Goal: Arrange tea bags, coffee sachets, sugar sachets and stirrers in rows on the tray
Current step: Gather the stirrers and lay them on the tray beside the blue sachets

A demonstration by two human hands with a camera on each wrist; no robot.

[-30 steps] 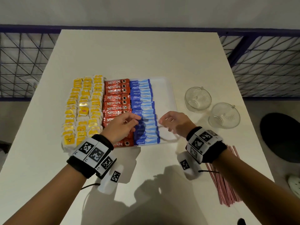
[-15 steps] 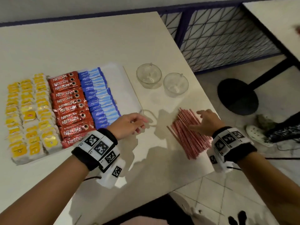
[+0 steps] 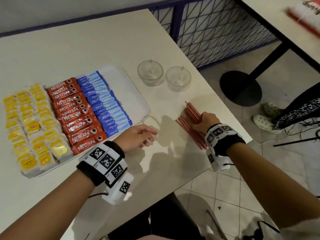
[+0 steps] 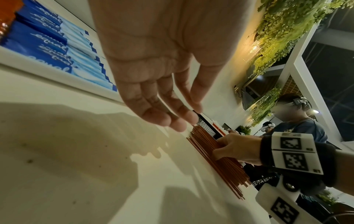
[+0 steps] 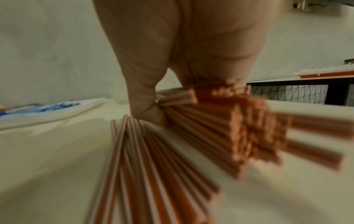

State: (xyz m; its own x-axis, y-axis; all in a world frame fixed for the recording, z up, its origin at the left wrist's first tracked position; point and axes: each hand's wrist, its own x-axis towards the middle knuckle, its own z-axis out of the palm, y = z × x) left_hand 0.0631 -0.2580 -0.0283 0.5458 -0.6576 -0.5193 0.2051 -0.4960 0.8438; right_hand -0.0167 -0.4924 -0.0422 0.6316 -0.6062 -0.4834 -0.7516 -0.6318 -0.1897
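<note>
A white tray [image 3: 138, 94] holds rows of yellow tea bags [image 3: 32, 125], red coffee sachets [image 3: 76, 111] and blue sugar sachets [image 3: 107, 104]; its right strip is bare. Red stirrers [image 3: 190, 118] lie in a pile on the table, right of the tray. My right hand [image 3: 204, 121] grips a bundle of these stirrers [image 5: 220, 118], thumb on one side and fingers over the top; other stirrers stay flat on the table. My left hand [image 3: 140, 135] hovers just right of the tray's near corner with fingers relaxed [image 4: 162, 109] and holds nothing.
Two clear glass cups [image 3: 150, 73] [image 3: 178, 78] stand behind the stirrers. The table edge [image 3: 242, 141] runs close to my right wrist. A second table's black base [image 3: 240, 87] and a person's feet [image 3: 266, 118] are on the floor to the right.
My view swung right from the tray. My right hand went from the tray to the stirrer pile and closed on a bundle. My left hand left the sachets and opened beside the tray.
</note>
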